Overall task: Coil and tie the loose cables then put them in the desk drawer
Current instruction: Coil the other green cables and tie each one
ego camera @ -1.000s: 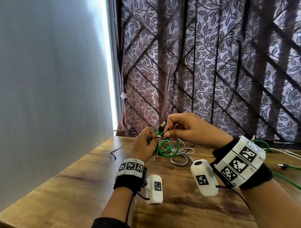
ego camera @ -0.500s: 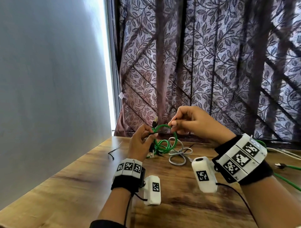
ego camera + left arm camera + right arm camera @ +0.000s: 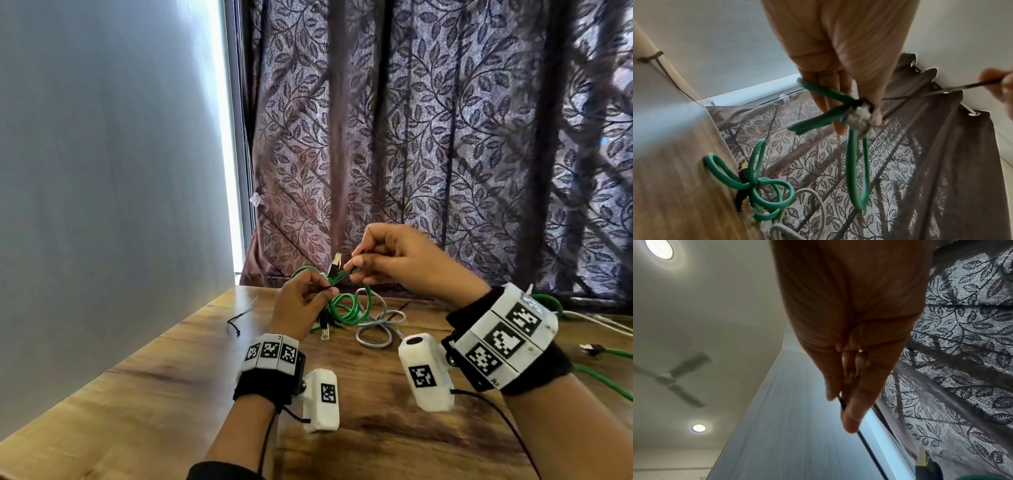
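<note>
No words, brands or numbers can be read anywhere; the only signs are black-and-white square code markers on the white wrist bands (image 3: 271, 354) and on the white camera housings (image 3: 423, 370) behind the fingers, and they carry no legible letters.

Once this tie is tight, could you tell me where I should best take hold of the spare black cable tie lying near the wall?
Probably by the long thin tail of the spare black cable tie, pinched from above. It lies flat on the wooden desk, apart from the green cables, with its small head nearer you, so the tail gives more to hold.
</note>
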